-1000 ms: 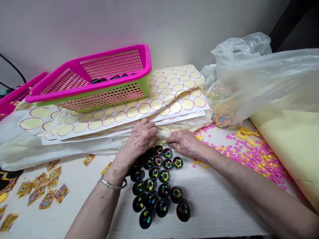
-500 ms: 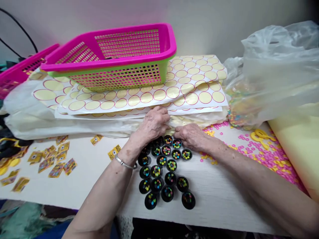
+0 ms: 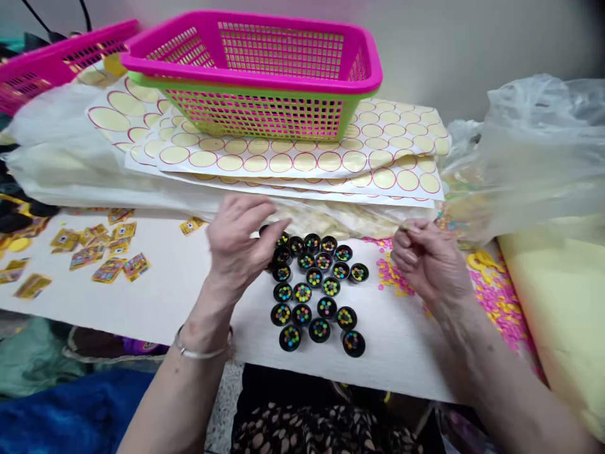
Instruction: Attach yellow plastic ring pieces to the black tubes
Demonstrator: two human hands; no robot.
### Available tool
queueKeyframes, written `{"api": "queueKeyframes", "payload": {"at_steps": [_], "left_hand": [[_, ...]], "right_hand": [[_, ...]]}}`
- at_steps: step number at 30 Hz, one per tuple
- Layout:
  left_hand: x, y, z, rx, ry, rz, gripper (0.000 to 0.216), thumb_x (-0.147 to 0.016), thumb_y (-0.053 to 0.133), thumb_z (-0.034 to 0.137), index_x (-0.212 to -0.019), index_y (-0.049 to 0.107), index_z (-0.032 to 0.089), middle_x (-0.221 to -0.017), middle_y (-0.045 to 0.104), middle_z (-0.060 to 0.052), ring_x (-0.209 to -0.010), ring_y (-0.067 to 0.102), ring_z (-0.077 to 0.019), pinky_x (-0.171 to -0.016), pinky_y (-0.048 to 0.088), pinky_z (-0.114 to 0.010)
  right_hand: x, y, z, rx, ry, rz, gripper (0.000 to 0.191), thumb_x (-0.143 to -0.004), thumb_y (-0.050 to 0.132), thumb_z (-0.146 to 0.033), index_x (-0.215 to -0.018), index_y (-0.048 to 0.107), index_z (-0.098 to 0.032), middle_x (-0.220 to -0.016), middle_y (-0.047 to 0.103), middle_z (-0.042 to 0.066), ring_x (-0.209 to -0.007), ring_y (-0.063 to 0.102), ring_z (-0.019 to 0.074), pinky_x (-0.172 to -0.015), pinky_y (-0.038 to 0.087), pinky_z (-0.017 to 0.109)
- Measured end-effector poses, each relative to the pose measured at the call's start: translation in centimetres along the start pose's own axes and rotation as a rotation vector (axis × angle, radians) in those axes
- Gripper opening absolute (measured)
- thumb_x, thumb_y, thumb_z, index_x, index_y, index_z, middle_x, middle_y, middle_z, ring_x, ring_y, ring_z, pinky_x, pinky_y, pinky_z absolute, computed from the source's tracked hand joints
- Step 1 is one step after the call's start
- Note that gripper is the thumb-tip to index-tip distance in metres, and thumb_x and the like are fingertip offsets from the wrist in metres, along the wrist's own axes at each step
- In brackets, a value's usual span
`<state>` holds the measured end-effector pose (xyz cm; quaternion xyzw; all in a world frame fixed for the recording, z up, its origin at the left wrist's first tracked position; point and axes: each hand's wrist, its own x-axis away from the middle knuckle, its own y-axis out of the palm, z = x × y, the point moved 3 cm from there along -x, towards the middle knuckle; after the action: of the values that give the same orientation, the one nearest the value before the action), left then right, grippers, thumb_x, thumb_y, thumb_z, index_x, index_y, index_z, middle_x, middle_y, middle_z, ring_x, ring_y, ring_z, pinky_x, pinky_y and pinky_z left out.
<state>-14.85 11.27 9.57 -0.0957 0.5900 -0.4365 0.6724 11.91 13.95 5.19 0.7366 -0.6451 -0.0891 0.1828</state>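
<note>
Several small black cups (image 3: 312,290) filled with coloured beads stand in a cluster on the white table (image 3: 155,302). My left hand (image 3: 236,246) hovers at the cluster's left edge, fingers stretched toward the cups and holding nothing I can see. To the right of the cups is my right hand (image 3: 425,258), raised a little, its fingers curled in a pinch; what they hold is too small to make out. Behind both hands lies a stack of round-sticker sheets (image 3: 302,161) on crumpled plastic.
A pink and green basket (image 3: 265,69) sits on the sticker sheets, with a second pink basket (image 3: 57,60) at far left. Small yellow cards (image 3: 94,252) lie scattered left. Pink and yellow beads (image 3: 496,296), a clear plastic bag (image 3: 534,151) and a yellow sheet (image 3: 562,296) fill the right.
Both hands have drawn back from the edge of the sheet stack and moved apart, the left to the left and the right to the right. The camera has tilted downward.
</note>
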Motion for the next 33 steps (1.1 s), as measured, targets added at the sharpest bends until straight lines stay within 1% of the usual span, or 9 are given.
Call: {"api": "queueKeyframes", "payload": {"at_steps": [4,7,10,15,17,19,22,26,33], "left_hand": [[6.8,-3.4,-2.1,-0.015,-0.366,0.179,0.011,-0.072,0.067,0.025,-0.082,0.066,0.02,-0.081,0.066,-0.001,-0.077,0.06,-0.016,-0.074,0.047,-0.031],[10.9,-4.1,-2.8,-0.027,-0.53,0.168,0.008,-0.072,0.068,0.026,-0.076,0.067,0.018,-0.075,0.066,-0.001,-0.071,0.06,-0.0153,-0.069,0.047,-0.029],[12.8,-3.9,-3.0,-0.044,-0.604,0.139,0.009,-0.072,0.067,0.027,-0.074,0.067,0.018,-0.073,0.066,-0.002,-0.071,0.06,-0.0151,-0.068,0.047,-0.029],[13.0,-3.3,-3.5,-0.054,-0.592,0.185,0.012,-0.072,0.067,0.028,-0.072,0.067,0.017,-0.07,0.065,-0.002,-0.069,0.058,-0.0149,-0.068,0.046,-0.028],[13.0,-3.0,-3.6,-0.051,-0.568,0.176,0.011,-0.072,0.067,0.028,-0.071,0.066,0.017,-0.069,0.065,-0.002,-0.067,0.057,-0.0144,-0.068,0.046,-0.028],[13.0,-2.8,-3.8,-0.059,-0.559,0.149,0.01,-0.072,0.066,0.027,-0.071,0.066,0.018,-0.069,0.065,-0.001,-0.066,0.056,-0.0139,-0.069,0.046,-0.028],[13.2,-2.8,-4.0,-0.072,-0.571,0.128,0.01,-0.073,0.065,0.028,-0.069,0.065,0.019,-0.07,0.065,-0.001,-0.067,0.056,-0.0139,-0.069,0.045,-0.028],[13.4,-2.7,-4.3,-0.064,-0.58,0.106,0.01,-0.073,0.064,0.028,-0.068,0.064,0.019,-0.069,0.064,-0.001,-0.066,0.055,-0.0141,-0.068,0.045,-0.028],[13.3,-2.4,-4.5,-0.046,-0.55,0.11,0.011,-0.072,0.065,0.027,-0.067,0.064,0.019,-0.067,0.063,-0.001,-0.066,0.057,-0.0139,-0.07,0.045,-0.028]], "right_hand": [[3.2,0.4,0.0,-0.547,0.273,0.135,0.009,-0.069,0.05,-0.01,-0.076,0.051,-0.016,-0.071,0.049,-0.002,-0.048,0.036,0.0024,-0.04,0.032,0.012],[4.8,0.0,0.4,-0.65,0.295,0.226,0.019,-0.063,0.047,-0.002,-0.076,0.051,-0.016,-0.072,0.05,-0.001,-0.054,0.044,0.0035,-0.046,0.041,0.013],[6.0,-0.5,1.2,-0.632,0.313,0.27,0.02,-0.062,0.048,0.0,-0.073,0.051,-0.017,-0.068,0.049,-0.002,-0.057,0.047,0.0059,-0.048,0.045,0.016],[7.4,0.3,2.8,-0.58,0.388,0.309,0.014,-0.075,0.05,-0.005,-0.083,0.057,-0.014,-0.071,0.051,-0.001,-0.042,0.035,-0.0002,-0.033,0.032,0.008],[7.7,1.5,3.3,-0.551,0.417,0.277,0.014,-0.077,0.05,-0.006,-0.085,0.059,-0.012,-0.07,0.052,-0.002,-0.037,0.026,-0.0018,-0.029,0.024,0.007],[7.7,2.8,3.7,-0.535,0.428,0.22,0.014,-0.077,0.05,-0.007,-0.084,0.06,-0.013,-0.067,0.05,-0.003,-0.036,0.025,-0.0012,-0.029,0.024,0.008],[7.3,4.8,4.0,-0.552,0.388,0.133,0.01,-0.082,0.053,-0.023,-0.079,0.06,-0.016,-0.06,0.045,-0.005,-0.045,0.039,0.0036,-0.039,0.038,0.013],[6.9,6.8,4.1,-0.502,0.269,0.159,0.042,-0.085,0.045,-0.054,-0.076,0.063,-0.016,-0.071,0.053,0.001,-0.066,0.053,0.0103,-0.059,0.048,0.023],[7.8,8.6,4.9,-0.285,0.035,0.243,0.045,-0.084,0.043,-0.058,-0.08,0.064,-0.018,-0.081,0.059,0.004,-0.078,0.056,0.0139,-0.074,0.047,0.031]]}}
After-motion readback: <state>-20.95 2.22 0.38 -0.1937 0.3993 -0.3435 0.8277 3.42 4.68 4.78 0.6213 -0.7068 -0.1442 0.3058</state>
